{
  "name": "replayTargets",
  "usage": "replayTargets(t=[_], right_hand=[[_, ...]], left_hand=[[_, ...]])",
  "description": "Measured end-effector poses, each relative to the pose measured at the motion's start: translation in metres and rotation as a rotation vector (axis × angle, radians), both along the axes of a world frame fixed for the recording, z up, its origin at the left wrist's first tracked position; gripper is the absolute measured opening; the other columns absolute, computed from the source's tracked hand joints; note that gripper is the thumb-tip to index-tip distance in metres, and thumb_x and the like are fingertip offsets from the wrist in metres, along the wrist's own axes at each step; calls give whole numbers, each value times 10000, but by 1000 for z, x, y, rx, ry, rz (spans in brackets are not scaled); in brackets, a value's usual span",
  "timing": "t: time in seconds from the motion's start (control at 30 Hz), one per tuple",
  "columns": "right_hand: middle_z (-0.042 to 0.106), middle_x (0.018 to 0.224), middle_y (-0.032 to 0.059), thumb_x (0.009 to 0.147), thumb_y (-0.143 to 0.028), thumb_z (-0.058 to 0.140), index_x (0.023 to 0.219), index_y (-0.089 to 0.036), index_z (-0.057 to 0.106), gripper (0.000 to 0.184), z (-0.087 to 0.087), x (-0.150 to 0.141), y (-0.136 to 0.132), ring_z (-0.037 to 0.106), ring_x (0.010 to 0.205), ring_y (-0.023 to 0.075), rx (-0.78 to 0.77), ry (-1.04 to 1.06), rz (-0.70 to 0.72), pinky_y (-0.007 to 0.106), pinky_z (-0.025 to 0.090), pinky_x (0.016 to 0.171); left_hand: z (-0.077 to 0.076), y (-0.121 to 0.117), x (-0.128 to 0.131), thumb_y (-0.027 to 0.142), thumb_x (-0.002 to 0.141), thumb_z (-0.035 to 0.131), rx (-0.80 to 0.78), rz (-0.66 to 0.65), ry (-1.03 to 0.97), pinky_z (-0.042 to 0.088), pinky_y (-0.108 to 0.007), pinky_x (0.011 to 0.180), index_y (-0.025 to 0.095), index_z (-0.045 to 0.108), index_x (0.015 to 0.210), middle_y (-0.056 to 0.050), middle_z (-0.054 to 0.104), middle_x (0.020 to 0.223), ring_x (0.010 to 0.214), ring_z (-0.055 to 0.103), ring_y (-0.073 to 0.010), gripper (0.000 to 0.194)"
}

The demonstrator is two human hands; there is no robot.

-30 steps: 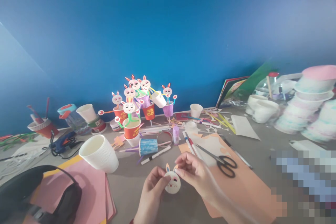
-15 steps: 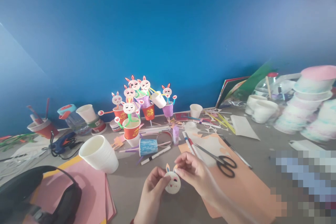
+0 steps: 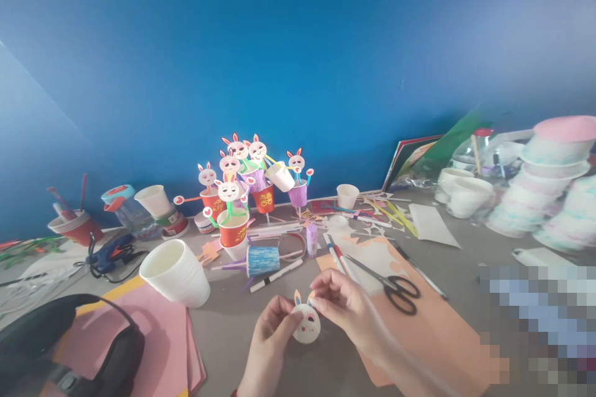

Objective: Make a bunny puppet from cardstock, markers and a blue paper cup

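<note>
A small round paper rabbit face [image 3: 308, 325] with a drawn mouth and orange-blue ears is held low in the middle of the view. My left hand [image 3: 269, 338] pinches its left edge between thumb and fingers. My right hand [image 3: 344, 307] pinches the top right of the face, at one ear. Black-handled scissors [image 3: 393, 288] lie on orange paper [image 3: 433, 329] just right of my right hand. Pens [image 3: 338, 255] lie beyond my fingers.
Finished rabbit figures in red and purple cups [image 3: 242, 198] stand at the back. A stack of white cups [image 3: 176, 273] lies on its side on the left, over pink paper [image 3: 158, 335]. A glue gun [image 3: 112, 254] is further left. Stacked bowls [image 3: 554, 180] fill the right.
</note>
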State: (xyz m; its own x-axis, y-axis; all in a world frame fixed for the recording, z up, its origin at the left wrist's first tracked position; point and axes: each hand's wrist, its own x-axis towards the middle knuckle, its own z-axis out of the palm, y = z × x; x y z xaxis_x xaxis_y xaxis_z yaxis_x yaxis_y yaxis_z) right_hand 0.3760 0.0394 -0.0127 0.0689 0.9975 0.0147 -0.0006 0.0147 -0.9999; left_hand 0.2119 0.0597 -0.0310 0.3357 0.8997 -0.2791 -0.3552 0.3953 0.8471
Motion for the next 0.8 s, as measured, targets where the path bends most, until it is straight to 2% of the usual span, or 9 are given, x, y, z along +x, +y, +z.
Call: replayTargets(t=[0.27, 0.5, 0.8], right_hand=[[669, 802, 22, 804, -369, 710, 872, -194, 615, 210, 3, -1, -1, 639, 772, 185, 10, 5, 3, 289, 496, 698], [674, 803, 18, 814, -371, 713, 874, -196, 617, 209, 3, -2, 0, 639, 773, 180, 8, 18, 6, 281, 494, 696], [675, 825, 23, 808, -373, 717, 895, -199, 630, 213, 0, -1, -1, 645, 801, 187, 25, 43, 11, 284, 507, 711]], left_hand=[[0, -1, 0, 461, 617, 880, 26, 20, 21, 405, -198, 568, 172, 576, 661, 20, 626, 631, 584, 508, -100, 422], [-7, 1, -2, 466, 651, 862, 40, -9, 19, 391, -199, 561, 176, 565, 661, 23, 612, 633, 576, 492, -98, 414], [-1, -1, -1, 460, 644, 866, 19, 5, 16, 393, -202, 578, 174, 574, 664, 20, 601, 640, 592, 488, -105, 409]])
